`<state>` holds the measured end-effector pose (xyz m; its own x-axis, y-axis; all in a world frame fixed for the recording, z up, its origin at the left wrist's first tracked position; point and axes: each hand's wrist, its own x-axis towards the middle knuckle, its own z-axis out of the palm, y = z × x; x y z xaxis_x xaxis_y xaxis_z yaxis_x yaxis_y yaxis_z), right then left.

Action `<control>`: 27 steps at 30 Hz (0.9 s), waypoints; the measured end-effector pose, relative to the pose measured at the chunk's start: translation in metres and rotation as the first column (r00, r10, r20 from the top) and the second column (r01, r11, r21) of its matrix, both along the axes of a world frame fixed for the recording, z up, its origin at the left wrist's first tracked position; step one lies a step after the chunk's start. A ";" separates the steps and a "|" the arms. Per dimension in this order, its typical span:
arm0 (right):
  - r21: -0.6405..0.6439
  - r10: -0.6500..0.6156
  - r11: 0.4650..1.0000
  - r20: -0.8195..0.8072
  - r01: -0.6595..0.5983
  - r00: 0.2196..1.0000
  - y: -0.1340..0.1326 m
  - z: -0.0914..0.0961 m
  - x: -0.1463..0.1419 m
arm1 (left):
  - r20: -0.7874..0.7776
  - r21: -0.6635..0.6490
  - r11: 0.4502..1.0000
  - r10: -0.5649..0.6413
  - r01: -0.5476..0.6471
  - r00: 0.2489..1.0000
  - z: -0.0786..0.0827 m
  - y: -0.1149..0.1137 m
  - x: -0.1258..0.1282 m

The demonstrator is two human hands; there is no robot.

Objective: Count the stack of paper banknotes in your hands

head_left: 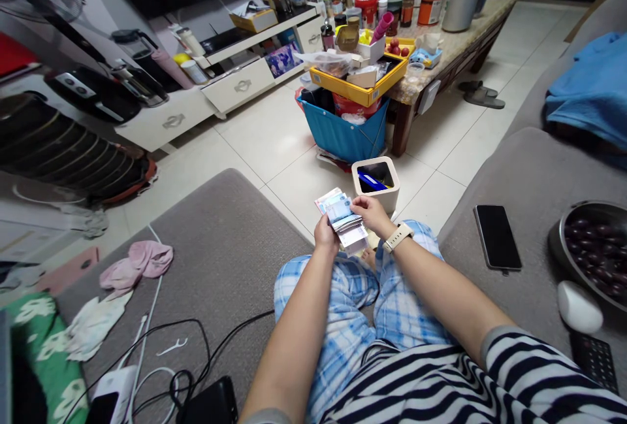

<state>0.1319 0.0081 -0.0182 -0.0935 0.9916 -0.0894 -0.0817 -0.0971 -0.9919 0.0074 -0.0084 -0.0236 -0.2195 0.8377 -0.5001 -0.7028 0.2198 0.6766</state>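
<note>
Above my lap I hold a stack of banknotes (347,218), fanned out a little, with bluish and pinkish notes at its far end and paler ones toward me. My left hand (325,234) is closed around the stack's left side. At its upper right edge, my right hand (371,213) pinches a note between thumb and fingers; a watch with a pale strap (398,237) is on that wrist. Just beyond the right hand, a cream bin (386,200) stands on the floor with a blue packet (372,180) inside.
A blue basket (337,130) and a cluttered table (494,16) stand ahead. To my right on the grey sofa lie a phone (498,237), a bowl of dark fruit (595,247), a white mouse (580,307) and a remote (594,360). Black cables (206,345) lie at left.
</note>
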 end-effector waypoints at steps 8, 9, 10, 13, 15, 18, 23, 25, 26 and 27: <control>0.004 -0.007 1.000 -0.042 0.007 0.999 0.000 0.003 0.000 | 0.023 -0.005 1.000 -0.003 0.003 1.000 -0.001 0.000 0.000; -0.001 -0.002 1.000 -0.042 0.002 0.999 0.000 0.004 0.001 | 0.032 -0.005 1.000 -0.004 0.004 0.999 -0.002 0.000 0.000; -0.007 0.004 1.000 -0.039 -0.004 0.999 0.000 0.004 0.001 | 0.039 -0.007 1.000 -0.003 0.004 0.999 -0.002 0.000 0.000; -0.020 -0.001 1.000 -0.029 0.001 1.000 -0.001 0.002 0.001 | 0.046 -0.004 1.000 -0.010 0.010 0.999 -0.003 0.001 -0.001; -0.025 -0.038 0.999 -0.016 0.038 0.999 -0.001 0.000 0.001 | 0.038 0.005 1.000 -0.016 0.016 0.999 -0.003 0.000 -0.002; -0.010 -0.099 0.995 0.040 0.100 0.994 -0.001 -0.002 0.002 | -0.002 0.014 0.999 -0.030 0.030 1.000 -0.004 -0.001 -0.003; 0.019 -0.060 0.998 0.119 0.058 0.991 -0.001 -0.003 0.003 | -0.044 0.042 0.996 -0.075 0.077 0.996 -0.007 -0.002 -0.006; 0.019 -0.041 0.999 0.128 0.039 0.991 0.000 -0.004 0.002 | -0.032 0.047 0.996 -0.074 0.075 0.997 -0.008 -0.001 -0.006; 0.020 -0.040 0.999 0.123 0.038 0.992 0.000 -0.005 0.002 | -0.020 0.046 0.997 -0.065 0.066 0.998 -0.009 -0.001 -0.005; 0.020 -0.041 0.999 0.114 0.039 0.993 0.000 -0.005 0.002 | -0.006 0.044 0.998 -0.053 0.053 0.999 -0.009 0.000 -0.005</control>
